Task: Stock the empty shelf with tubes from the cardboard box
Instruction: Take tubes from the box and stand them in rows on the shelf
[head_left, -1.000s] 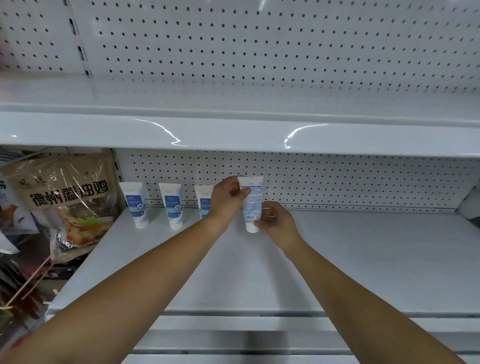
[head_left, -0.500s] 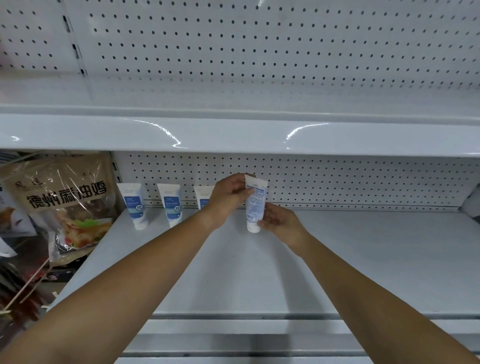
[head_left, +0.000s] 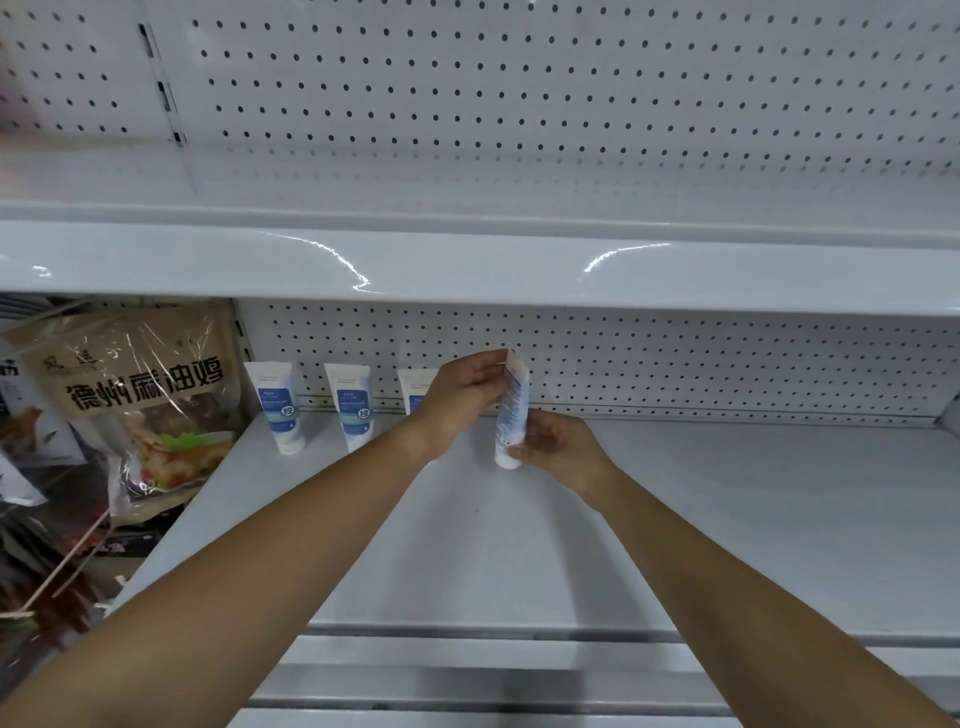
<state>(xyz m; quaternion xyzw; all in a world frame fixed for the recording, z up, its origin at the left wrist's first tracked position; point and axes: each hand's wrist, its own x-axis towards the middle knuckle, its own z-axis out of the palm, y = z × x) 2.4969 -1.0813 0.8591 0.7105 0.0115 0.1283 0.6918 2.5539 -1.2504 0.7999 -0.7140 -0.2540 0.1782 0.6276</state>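
Fingers (head_left: 482, 366) of the left hand (head_left: 460, 402) pinch the flat crimped top of a white tube (head_left: 511, 410), and the right hand (head_left: 561, 447) curls round its cap end below. The tube stands nearly upright, cap down, low over the white shelf (head_left: 727, 519); whether the cap touches the shelf I cannot tell. Left of it, three tubes (head_left: 353, 405) stand cap-down along the pegboard (head_left: 675, 364), the nearest partly hidden by the left hand. A brown snack bag (head_left: 140, 395) shows further left.

We see a glossy upper shelf edge (head_left: 467, 270), a matt perforated back panel (head_left: 675, 374), a smooth plastic tube (head_left: 511, 410), a shiny crinkled film bag (head_left: 140, 395).
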